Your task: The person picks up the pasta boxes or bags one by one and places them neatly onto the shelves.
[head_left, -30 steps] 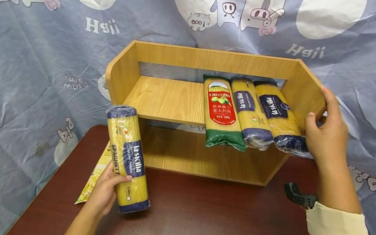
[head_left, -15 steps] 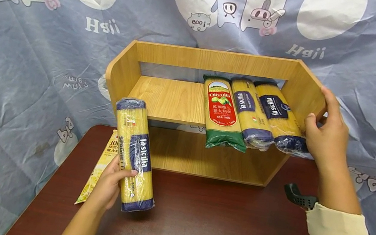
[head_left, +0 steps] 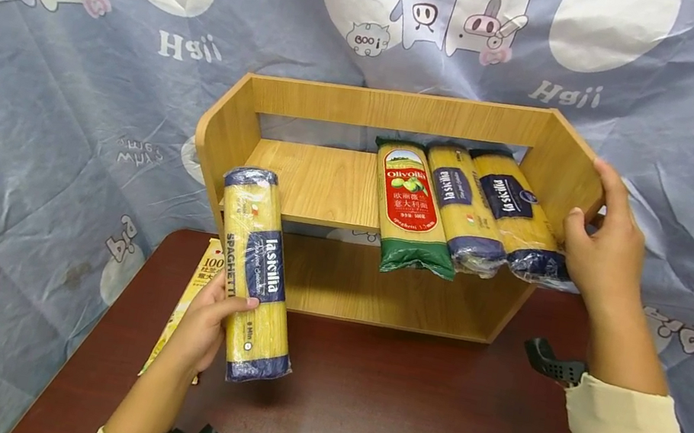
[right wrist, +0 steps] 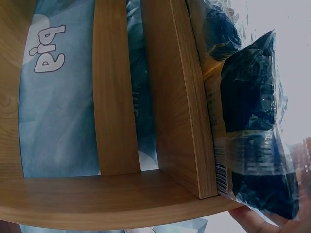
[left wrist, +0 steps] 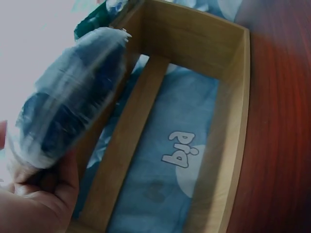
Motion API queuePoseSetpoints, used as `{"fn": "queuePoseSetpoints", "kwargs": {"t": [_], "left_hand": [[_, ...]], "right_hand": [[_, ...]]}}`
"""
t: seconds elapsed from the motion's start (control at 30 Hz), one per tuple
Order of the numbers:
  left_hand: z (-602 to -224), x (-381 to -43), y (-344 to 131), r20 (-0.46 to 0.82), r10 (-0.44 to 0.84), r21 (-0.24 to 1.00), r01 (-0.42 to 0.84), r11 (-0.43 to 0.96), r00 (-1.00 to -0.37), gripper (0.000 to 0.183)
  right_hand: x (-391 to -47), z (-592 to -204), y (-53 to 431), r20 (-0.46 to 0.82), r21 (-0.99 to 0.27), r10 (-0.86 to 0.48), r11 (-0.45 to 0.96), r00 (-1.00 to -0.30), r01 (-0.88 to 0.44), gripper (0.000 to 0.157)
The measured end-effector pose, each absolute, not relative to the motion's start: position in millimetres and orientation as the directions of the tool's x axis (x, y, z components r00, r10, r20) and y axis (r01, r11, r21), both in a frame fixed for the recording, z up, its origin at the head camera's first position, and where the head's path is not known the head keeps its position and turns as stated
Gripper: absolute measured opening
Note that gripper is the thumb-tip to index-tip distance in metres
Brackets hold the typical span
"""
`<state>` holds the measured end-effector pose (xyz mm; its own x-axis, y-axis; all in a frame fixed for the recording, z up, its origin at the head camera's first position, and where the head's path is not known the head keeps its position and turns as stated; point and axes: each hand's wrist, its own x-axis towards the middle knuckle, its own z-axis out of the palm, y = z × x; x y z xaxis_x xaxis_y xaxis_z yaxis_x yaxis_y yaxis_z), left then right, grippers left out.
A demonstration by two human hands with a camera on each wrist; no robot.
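My left hand (head_left: pixel 204 323) grips a yellow, blue-ended pack of spaghetti (head_left: pixel 254 270), thumb across its front. The pack is tilted, its top in front of the left part of the wooden shelf unit (head_left: pixel 400 112). In the left wrist view the blue pack end (left wrist: pixel 73 92) hangs beside the shelf. My right hand (head_left: pixel 609 251) grips the shelf's right side panel between thumb and fingers. Three packs lie on the upper shelf: a green-ended spaghetti pack (head_left: pixel 411 197) with a red label, and blue-ended packs in the middle (head_left: pixel 462 198) and at right (head_left: pixel 510 199).
A pale yellow pasta bag (head_left: pixel 194 290) lies on the dark red table (head_left: pixel 396 411), partly behind my left hand. The upper shelf's left half (head_left: pixel 318 180) shows bare wood. Patterned grey-blue cloth (head_left: pixel 91 125) hangs behind the unit.
My left hand has moved up and slightly right with the spaghetti pack, bringing its top closer to the upper shelf. My right hand and the packs on the shelf have stayed in place.
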<state>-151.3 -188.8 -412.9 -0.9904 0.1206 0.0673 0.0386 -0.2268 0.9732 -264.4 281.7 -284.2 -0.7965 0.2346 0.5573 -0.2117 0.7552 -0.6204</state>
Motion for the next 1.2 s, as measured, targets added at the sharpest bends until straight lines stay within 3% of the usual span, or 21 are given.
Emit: {"fn": "queuePoseSetpoints", "kwargs": {"t": [0.3, 0.8, 1.2], "left_hand": [[-401.6, -155.6, -187.8, 0.068, 0.136, 0.966, 0.032, -0.256, -0.988, 0.041], [-374.3, -171.2, -188.1, 0.048, 0.140, 0.948, 0.001, -0.319, -0.989, 0.040], [-358.9, -189.7, -180.7, -0.010, 0.057, 0.939, -0.029, -0.342, -0.998, 0.034]], "right_hand": [[-266.9, -285.7, 281.5, 0.545, -0.623, 0.226, 0.754, -0.807, -0.209, 0.066], [-265.7, -285.5, 280.7, 0.547, -0.624, 0.225, 0.752, -0.806, -0.214, 0.066], [-264.1, -284.2, 281.4, 0.546, -0.629, 0.237, 0.749, -0.804, -0.206, 0.066]]}}
